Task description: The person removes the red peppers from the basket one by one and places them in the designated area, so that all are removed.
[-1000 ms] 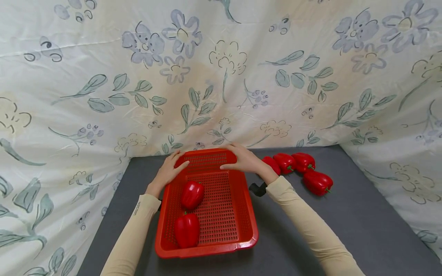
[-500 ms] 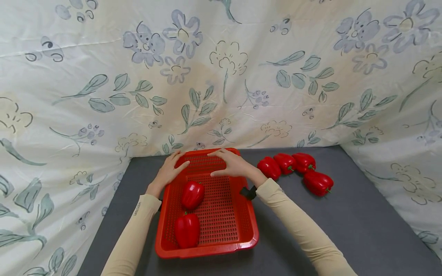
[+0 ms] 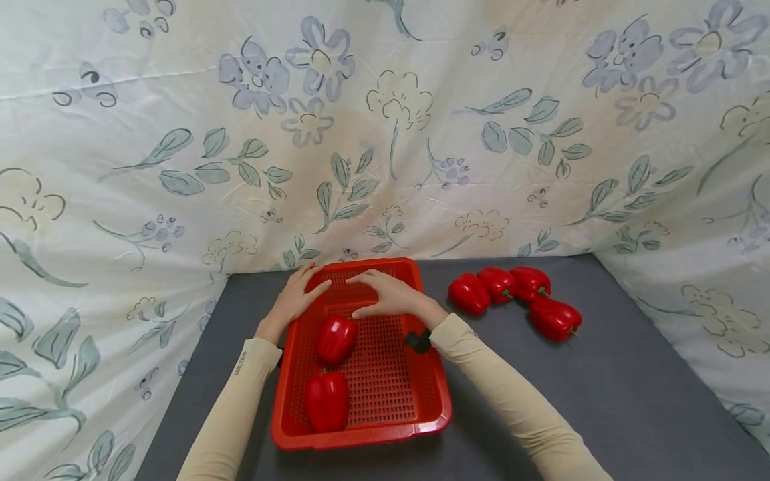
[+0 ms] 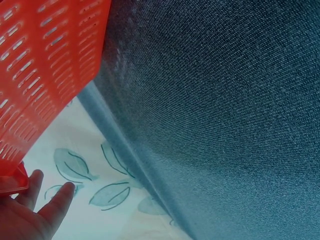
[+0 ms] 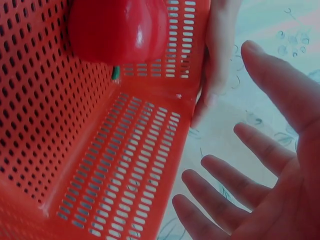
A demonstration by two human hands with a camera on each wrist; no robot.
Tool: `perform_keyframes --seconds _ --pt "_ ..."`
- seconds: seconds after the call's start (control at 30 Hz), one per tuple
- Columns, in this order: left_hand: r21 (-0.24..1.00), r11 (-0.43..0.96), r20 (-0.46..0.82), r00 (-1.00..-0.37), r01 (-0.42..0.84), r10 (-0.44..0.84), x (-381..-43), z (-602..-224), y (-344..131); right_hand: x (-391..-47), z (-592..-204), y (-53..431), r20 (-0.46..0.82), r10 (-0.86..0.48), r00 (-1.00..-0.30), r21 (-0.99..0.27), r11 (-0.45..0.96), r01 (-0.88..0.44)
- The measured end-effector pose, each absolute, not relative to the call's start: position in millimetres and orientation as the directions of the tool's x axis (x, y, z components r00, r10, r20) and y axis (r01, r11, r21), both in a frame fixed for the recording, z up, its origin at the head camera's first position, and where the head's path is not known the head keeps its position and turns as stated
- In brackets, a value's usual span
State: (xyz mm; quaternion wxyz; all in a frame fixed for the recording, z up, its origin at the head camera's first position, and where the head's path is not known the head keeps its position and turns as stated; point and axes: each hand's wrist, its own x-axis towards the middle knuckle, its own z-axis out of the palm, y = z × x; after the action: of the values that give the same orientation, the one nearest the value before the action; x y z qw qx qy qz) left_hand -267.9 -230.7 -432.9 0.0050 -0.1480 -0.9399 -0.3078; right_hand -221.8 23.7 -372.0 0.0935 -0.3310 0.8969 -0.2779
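A red plastic basket stands on the dark cloth-covered table, with two red bell peppers lying in its left part. My left hand rests at the basket's far left rim, its fingers straight and apart from the thumb. In the left wrist view, fingers extend beyond the rim. Over the basket's far half hovers my right hand, fingers spread and holding nothing. The right wrist view has that hand beside the perforated wall, near a bell pepper.
Several more red bell peppers lie on the table to the right of the basket. A floral cloth hangs behind the table and along both sides.
My right hand has left the basket's far right rim and moved left and slightly nearer over the basket, uncovering a pepper on the table. The left hand and basket stay put.
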Motion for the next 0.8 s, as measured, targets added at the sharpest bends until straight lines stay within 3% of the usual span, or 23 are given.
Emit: perform_keyframes --seconds 0.8 --pt "0.573 0.761 0.118 -0.950 0.303 0.289 -267.2 -432.4 -231.5 -224.8 -402.2 -10.5 -0.111 -0.735 -0.668 -0.569 0.599 -0.564"
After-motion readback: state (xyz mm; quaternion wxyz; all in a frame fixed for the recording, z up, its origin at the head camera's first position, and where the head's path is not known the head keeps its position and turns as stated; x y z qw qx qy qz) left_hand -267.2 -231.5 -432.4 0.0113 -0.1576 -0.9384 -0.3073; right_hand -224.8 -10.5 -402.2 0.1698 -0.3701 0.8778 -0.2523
